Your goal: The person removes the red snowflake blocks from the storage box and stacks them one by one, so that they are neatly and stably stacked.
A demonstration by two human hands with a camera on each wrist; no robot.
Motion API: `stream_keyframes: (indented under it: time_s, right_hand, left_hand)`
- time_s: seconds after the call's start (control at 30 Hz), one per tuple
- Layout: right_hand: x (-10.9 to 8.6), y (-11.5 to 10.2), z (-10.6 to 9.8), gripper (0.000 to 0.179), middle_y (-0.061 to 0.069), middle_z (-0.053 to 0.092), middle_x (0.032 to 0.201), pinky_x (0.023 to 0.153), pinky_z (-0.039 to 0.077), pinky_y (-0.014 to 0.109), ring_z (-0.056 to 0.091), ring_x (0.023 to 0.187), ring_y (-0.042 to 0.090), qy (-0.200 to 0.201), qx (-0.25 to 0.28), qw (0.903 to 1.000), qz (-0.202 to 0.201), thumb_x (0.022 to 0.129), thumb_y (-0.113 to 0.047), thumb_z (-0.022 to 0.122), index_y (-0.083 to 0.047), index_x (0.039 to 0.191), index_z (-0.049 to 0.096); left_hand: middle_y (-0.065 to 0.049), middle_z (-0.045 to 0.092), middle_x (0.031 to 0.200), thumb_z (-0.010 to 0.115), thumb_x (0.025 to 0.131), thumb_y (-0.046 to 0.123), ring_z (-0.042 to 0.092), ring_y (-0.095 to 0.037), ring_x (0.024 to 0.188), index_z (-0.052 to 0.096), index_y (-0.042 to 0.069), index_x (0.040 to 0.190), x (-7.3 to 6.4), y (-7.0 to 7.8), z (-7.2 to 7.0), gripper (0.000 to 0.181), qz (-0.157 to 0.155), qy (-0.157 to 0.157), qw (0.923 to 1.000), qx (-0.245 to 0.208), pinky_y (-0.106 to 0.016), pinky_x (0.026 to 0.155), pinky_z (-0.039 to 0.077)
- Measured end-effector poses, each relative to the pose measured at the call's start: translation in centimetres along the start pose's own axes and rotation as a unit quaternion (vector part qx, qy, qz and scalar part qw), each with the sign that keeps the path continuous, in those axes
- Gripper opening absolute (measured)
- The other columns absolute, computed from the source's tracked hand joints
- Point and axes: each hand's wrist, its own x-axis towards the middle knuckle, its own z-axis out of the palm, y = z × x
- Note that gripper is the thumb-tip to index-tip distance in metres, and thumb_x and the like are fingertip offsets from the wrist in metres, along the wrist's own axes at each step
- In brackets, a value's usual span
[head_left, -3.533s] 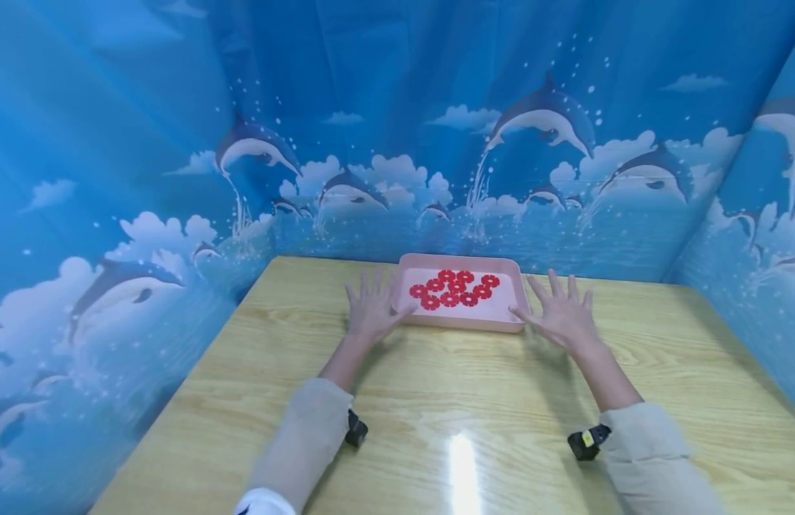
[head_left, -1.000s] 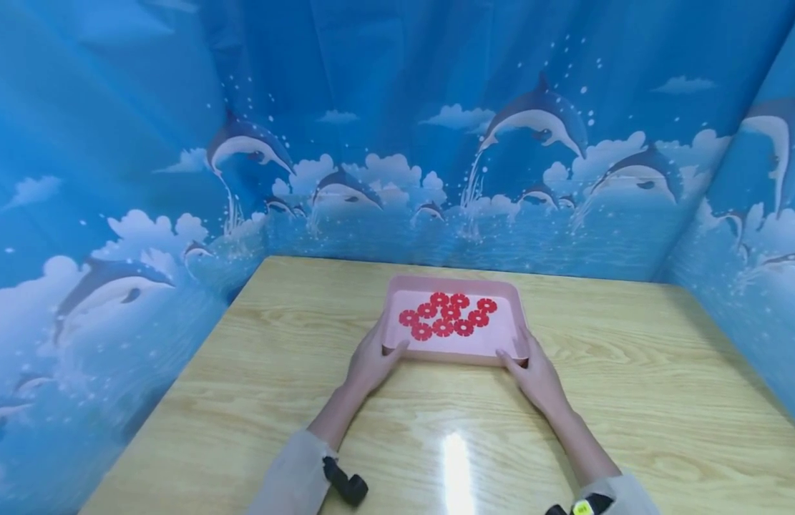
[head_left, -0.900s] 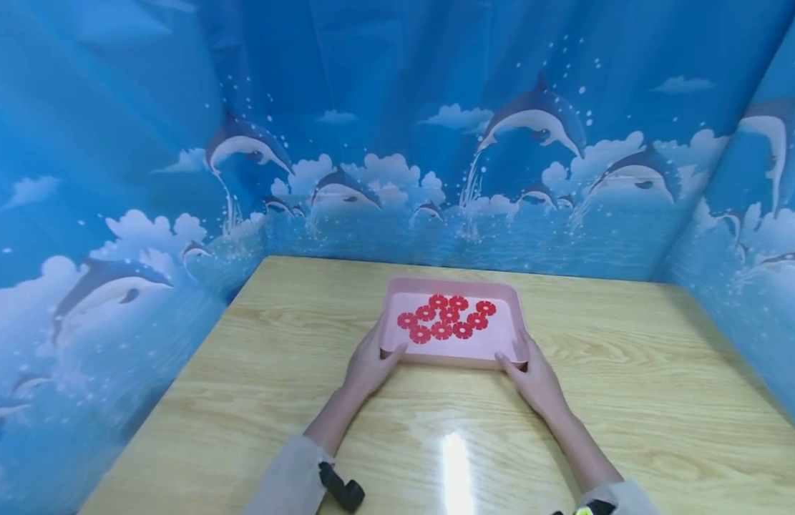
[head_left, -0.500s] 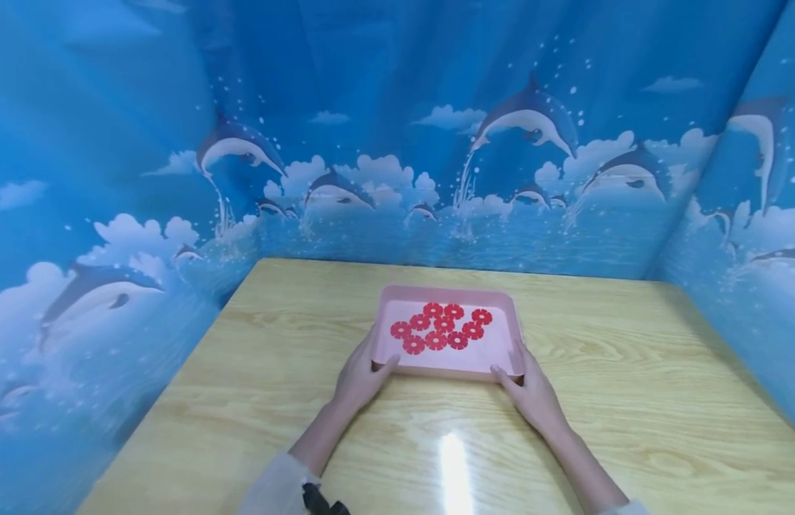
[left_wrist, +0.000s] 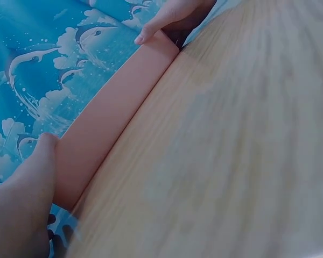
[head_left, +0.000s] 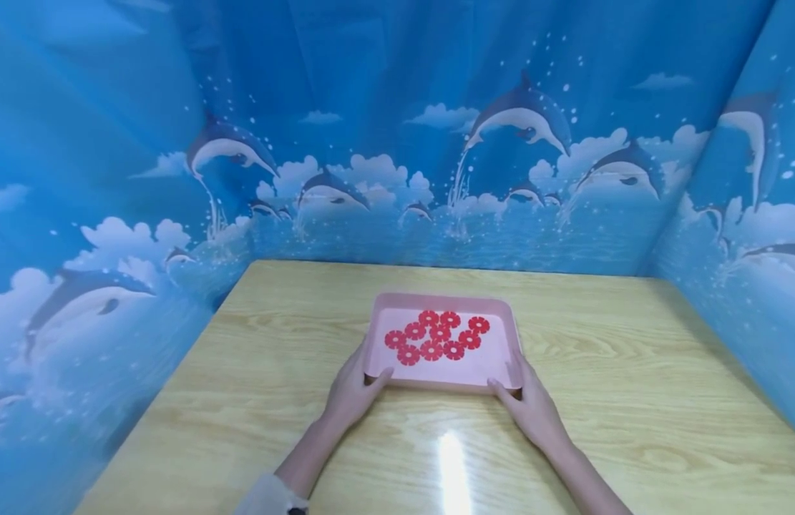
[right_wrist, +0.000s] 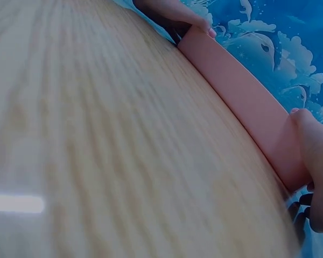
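Note:
Both hands hold a pink rectangular tray (head_left: pixel 445 375) at its near corners in the head view. My left hand (head_left: pixel 350 390) grips the left corner, its thumb against the front wall and its fingers along the left side. The right hand (head_left: pixel 532 408) grips the opposite corner in the same way. Several red notched discs (head_left: pixel 439 332) with small center holes lie in the tray. In the left wrist view the tray's front wall (left_wrist: pixel 107 113) stands low against the wooden tabletop. The fingers on the tray's outer sides are mostly hidden.
A light wooden table (head_left: pixel 255 343) lies under the tray and forearms. Behind it and at both sides hangs a blue curtain (head_left: pixel 371 86) printed with dolphins and clouds. A bright light reflection shows on the near tabletop.
Earlier the hands were spread beside the tray near the table's back edge. They took hold of its corners, and the tray came toward the person with the discs in it.

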Motion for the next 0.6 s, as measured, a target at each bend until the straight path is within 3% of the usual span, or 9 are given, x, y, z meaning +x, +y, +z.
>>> stream_keyframes:
  time_s: [0.3, 0.6]
  right_hand:
    - [-0.9, -0.1, 0.0, 0.086, 0.025, 0.014, 0.146, 0.102, 0.018, 0.056, 0.02, 0.129, 0.043, 0.0, -0.011, 0.9999, 0.0, 0.088, -0.052, 0.05, -0.003, 0.147, 0.01]
    - [-1.9, -0.6, 0.0, 0.084, 0.024, 0.015, 0.146, 0.103, 0.018, 0.055, 0.02, 0.129, 0.043, 0.002, -0.015, 0.9999, -0.003, 0.089, -0.05, 0.051, -0.004, 0.147, 0.01]
  left_hand:
    - [-0.003, 0.029, 0.145, 0.06, 0.086, 0.042, 0.03, -0.023, 0.13, 0.021, 0.014, 0.147, -0.9, 0.1, -0.2, 0.078, 0.004, -0.001, 1.0, 0.004, -0.04, 0.104, 0.025]
    - [-0.006, 0.03, 0.145, 0.057, 0.087, 0.047, 0.03, -0.023, 0.13, 0.02, 0.012, 0.147, -1.9, 0.2, -0.7, 0.079, 0.016, -0.006, 0.9998, 0.012, -0.04, 0.104, 0.026]
